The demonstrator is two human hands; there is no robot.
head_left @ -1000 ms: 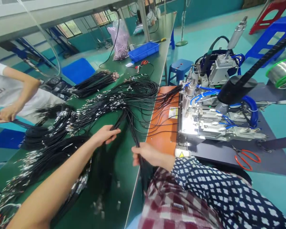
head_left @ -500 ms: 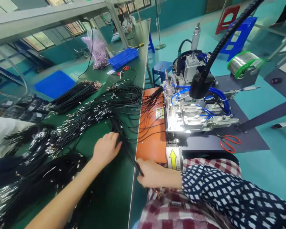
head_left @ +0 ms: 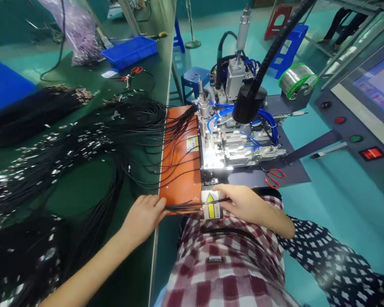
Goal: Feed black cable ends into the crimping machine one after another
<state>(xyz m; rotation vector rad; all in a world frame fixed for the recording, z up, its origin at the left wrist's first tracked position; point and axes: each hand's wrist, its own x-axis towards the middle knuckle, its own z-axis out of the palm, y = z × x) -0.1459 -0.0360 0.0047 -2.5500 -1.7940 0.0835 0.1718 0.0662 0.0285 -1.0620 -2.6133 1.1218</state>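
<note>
My left hand (head_left: 149,213) is closed around a bundle of black cables (head_left: 182,208) at the green table's edge. The bundle stretches across the front of an orange plate (head_left: 182,187). My right hand (head_left: 238,202) pinches the same cables farther right, over a label with a yellow arrow (head_left: 210,205). Several single cables run from the table across the plate to a metal machine (head_left: 240,145) with blue air tubes. A large heap of black cables (head_left: 83,136) with shiny ends spreads over the table to the left.
Red-handled pliers (head_left: 274,178) lie in front of the machine. Behind it stands a solder wire spool (head_left: 297,80). A blue tray (head_left: 131,52), red-handled scissors (head_left: 136,71) and a pink-tinted bag (head_left: 83,38) are on the table. A control panel (head_left: 365,128) stands at the right.
My right hand has moved up and right with the cables, now above the arrow label. My left hand has come to the table edge and closed on the bundle. The view has turned right.
</note>
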